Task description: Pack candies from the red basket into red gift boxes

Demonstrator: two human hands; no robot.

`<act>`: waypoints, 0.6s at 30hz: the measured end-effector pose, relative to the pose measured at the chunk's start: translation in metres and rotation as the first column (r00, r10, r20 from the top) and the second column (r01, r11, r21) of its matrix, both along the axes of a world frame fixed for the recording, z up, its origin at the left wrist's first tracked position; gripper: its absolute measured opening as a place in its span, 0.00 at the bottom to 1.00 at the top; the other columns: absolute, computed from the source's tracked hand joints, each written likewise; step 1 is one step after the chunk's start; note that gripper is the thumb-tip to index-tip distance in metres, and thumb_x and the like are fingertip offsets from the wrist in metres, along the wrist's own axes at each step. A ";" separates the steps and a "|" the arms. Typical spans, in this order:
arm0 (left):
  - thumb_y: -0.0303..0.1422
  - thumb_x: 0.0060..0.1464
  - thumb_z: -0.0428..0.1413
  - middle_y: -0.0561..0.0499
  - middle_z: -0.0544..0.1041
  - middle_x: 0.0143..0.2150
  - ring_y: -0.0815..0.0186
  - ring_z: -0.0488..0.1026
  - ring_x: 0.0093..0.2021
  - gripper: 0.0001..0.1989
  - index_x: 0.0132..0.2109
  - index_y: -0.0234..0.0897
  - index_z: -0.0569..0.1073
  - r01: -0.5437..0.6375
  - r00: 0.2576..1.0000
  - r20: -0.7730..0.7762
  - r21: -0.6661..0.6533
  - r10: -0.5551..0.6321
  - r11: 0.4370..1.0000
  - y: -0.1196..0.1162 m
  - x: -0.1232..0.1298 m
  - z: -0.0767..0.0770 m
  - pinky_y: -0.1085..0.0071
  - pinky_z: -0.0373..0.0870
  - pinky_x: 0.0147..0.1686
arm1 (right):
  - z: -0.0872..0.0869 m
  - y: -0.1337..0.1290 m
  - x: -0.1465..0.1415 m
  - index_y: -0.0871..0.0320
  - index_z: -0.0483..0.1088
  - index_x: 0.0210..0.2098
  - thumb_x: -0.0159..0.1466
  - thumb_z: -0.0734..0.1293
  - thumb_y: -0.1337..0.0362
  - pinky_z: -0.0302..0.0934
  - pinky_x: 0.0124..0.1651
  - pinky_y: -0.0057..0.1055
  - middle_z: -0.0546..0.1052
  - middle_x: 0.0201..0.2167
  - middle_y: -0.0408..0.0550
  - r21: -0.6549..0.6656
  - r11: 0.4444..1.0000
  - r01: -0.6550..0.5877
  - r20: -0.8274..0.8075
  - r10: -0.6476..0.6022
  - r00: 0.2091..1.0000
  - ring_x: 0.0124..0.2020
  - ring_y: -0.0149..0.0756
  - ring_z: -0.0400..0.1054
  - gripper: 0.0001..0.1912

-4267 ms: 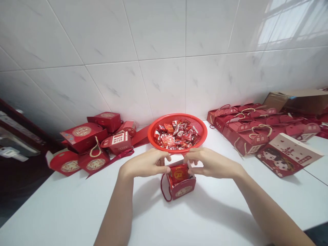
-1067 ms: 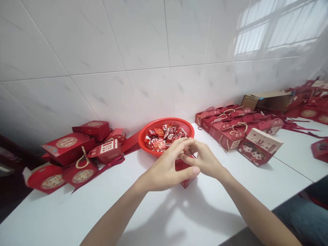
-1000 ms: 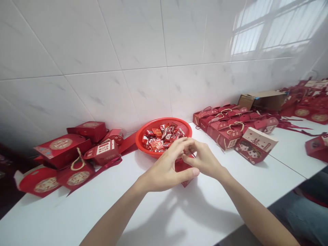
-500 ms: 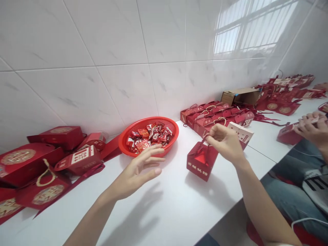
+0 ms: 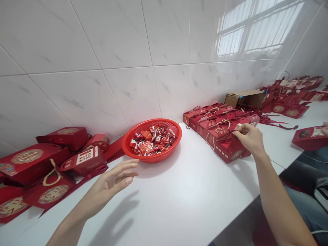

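Note:
My left hand [image 5: 112, 182] hovers over the white table [image 5: 164, 208] with its fingers spread and nothing in it. Just beyond its fingertips stands a red plastic basket [image 5: 151, 158] holding many small wrapped sweets [image 5: 156, 138]. On the right, my right hand [image 5: 247, 136] pinches the top of a red gift box [image 5: 227, 150] at the near end of closely packed rows of red boxes [image 5: 202, 119]. Its fingers hide the exact part they grip.
Red boxes [image 5: 33, 160], one with a rope handle, are heaped at the left by the tiled wall. Behind the rows lies an open cardboard carton [image 5: 232, 99]. At the right edge another person's hand [image 5: 325, 130] touches a red box [image 5: 307, 138].
My right hand has carried the small red box right and back, from above the table to the rows. My left hand has drawn back to the left, away from the basket.

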State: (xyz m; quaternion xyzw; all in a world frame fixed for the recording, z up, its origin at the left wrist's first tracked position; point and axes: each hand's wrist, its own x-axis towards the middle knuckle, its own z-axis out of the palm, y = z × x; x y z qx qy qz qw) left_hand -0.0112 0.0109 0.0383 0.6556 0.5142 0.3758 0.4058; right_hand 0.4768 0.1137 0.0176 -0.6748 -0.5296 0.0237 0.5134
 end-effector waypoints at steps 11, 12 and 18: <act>0.46 0.51 0.65 0.47 0.78 0.58 0.50 0.79 0.51 0.20 0.52 0.51 0.80 -0.065 0.997 -0.040 0.002 0.065 0.998 -0.003 -0.016 -0.001 0.60 0.80 0.48 | 0.011 -0.003 -0.003 0.53 0.64 0.21 0.50 0.68 0.68 0.59 0.42 0.37 0.74 0.23 0.47 -0.070 0.986 0.153 -0.077 -0.159 0.984 0.29 0.40 0.68 0.08; 0.46 0.51 0.65 0.47 0.77 0.58 0.49 0.79 0.51 0.21 0.52 0.50 0.80 -0.071 0.997 -0.043 0.001 0.071 0.997 -0.003 -0.018 -0.002 0.61 0.80 0.48 | 0.013 -0.002 -0.004 0.53 0.64 0.21 0.51 0.68 0.69 0.59 0.43 0.37 0.75 0.25 0.48 -0.075 0.985 0.157 -0.077 -0.163 0.984 0.30 0.40 0.68 0.09; 0.48 0.52 0.64 0.44 0.76 0.60 0.50 0.80 0.51 0.22 0.53 0.48 0.78 -0.147 0.985 -0.080 0.048 0.150 0.988 -0.010 -0.037 -0.005 0.62 0.81 0.46 | 0.009 0.006 -0.006 0.52 0.63 0.21 0.50 0.68 0.66 0.60 0.44 0.38 0.76 0.27 0.50 -0.132 0.979 0.158 -0.023 -0.162 0.986 0.33 0.43 0.71 0.08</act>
